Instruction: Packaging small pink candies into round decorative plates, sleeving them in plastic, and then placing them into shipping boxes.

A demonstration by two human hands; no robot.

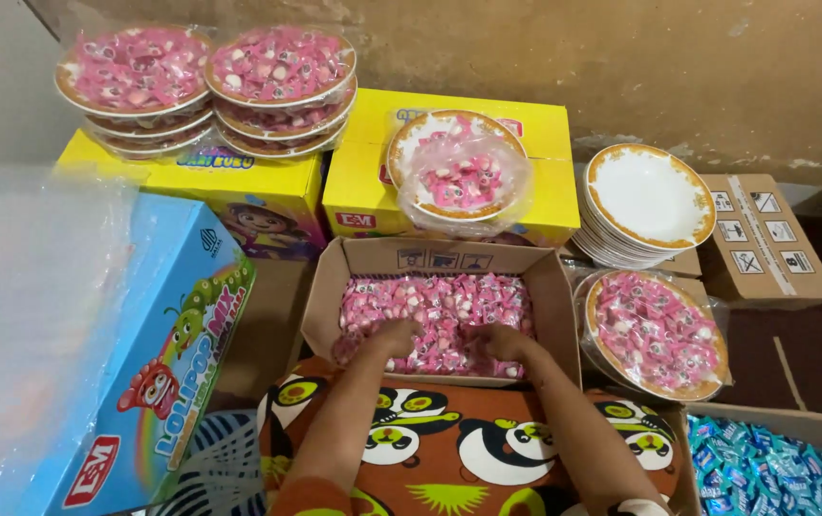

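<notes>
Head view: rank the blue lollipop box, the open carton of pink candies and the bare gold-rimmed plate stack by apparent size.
1. Blue lollipop box, largest, though it lies nearest the camera, which inflates it.
2. Open carton of pink candies, where both hands dig.
3. Bare gold-rimmed plate stack, smallest.

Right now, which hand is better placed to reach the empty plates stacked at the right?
The right hand. Both hands are in the cardboard box of pink candies, but the right one is nearer the stack of gold-rimmed white plates; the left hand would have to cross over it.
</notes>
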